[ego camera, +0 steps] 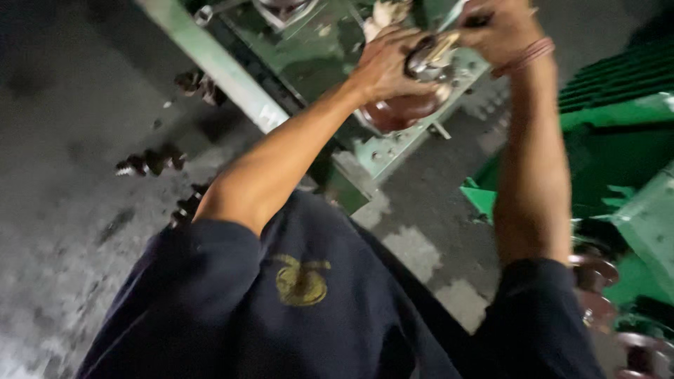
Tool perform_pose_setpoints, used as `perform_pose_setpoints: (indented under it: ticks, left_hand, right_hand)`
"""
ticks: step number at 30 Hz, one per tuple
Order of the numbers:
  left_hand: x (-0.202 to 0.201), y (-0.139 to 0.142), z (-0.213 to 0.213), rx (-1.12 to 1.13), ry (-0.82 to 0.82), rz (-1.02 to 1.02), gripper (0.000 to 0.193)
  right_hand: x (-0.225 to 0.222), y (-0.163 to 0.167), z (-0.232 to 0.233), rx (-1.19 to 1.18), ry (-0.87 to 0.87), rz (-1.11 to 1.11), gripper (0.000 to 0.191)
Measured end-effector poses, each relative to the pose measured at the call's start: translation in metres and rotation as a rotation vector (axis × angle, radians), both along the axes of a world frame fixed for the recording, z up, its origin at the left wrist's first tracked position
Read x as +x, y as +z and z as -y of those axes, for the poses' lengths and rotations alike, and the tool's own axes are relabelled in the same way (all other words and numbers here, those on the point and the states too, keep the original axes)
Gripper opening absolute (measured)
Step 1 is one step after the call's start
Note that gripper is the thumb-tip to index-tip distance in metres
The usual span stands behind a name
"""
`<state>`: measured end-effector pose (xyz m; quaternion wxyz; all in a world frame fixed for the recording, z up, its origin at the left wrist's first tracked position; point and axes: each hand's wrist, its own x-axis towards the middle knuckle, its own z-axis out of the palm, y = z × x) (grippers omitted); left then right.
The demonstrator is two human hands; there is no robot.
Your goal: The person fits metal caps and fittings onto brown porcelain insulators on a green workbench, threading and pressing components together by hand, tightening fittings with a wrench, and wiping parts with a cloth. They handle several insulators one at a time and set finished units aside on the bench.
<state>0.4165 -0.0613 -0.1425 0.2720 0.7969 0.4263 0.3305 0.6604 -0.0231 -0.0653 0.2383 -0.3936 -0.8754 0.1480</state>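
The left hand is clenched around a shiny metal fitting atop a brown insulator mounted on a green metal frame, while the right hand grips a tool touching that fitting.

We see little room at the fitting: our left hand and right hand crowd the metal ring above the brown insulator. The green machine frame hems in the left side, and green slatted housing blocks the right. Between them the grey floor lies open, and past the scattered dark insulators on the left.
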Motion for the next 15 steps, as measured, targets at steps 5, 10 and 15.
perform_pose_setpoints:
  ticks: [5,10,15]
  left_hand:
    - [0.000,-0.002,0.002,0.144,-0.004,-0.010,0.095]
    - [0.006,-0.008,0.012,0.116,0.033,-0.040,0.079]
    - [-0.018,-0.027,0.025,0.403,-0.105,0.387,0.076]
  right_hand:
    - [0.006,0.005,-0.011,-0.098,-0.044,0.214,0.024]
    - [0.042,0.029,-0.035,0.010,-0.207,0.844,0.046]
    - [0.114,-0.052,0.049,-0.448,-0.649,-0.538,0.024]
